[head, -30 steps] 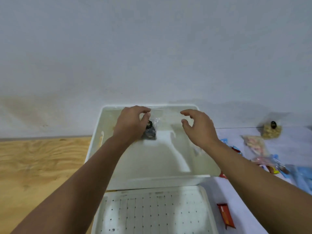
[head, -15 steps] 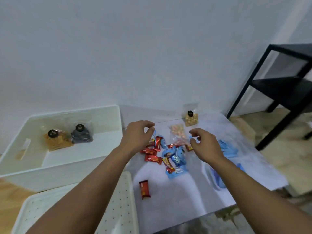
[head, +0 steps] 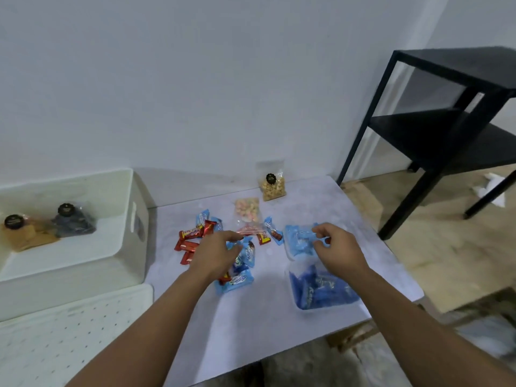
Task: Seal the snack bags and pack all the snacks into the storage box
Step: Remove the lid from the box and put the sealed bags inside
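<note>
The white storage box (head: 131, 219) stands at the left with a tan snack bag (head: 23, 233) and a dark snack bag (head: 74, 223) inside. On the pale mat lie red candy wrappers (head: 190, 241), blue candy wrappers (head: 237, 280), a clear bag of pink snacks (head: 247, 210) and a big clear bag of blue packets (head: 321, 291). A bag of yellow nuts (head: 273, 185) leans on the wall. My left hand (head: 216, 254) hovers open over the loose candies. My right hand (head: 337, 248) has its fingers curled at the top of the blue-packet bag; a grip is not clear.
The box's white perforated lid (head: 69, 331) lies in front of the box. A black metal shelf (head: 446, 121) stands at the right on the wooden floor. The mat's near edge runs just past the blue-packet bag.
The dark bag was left in the box. The view swung right from the box to the mat, and both hands moved over to the candies and the blue-packet bag.
</note>
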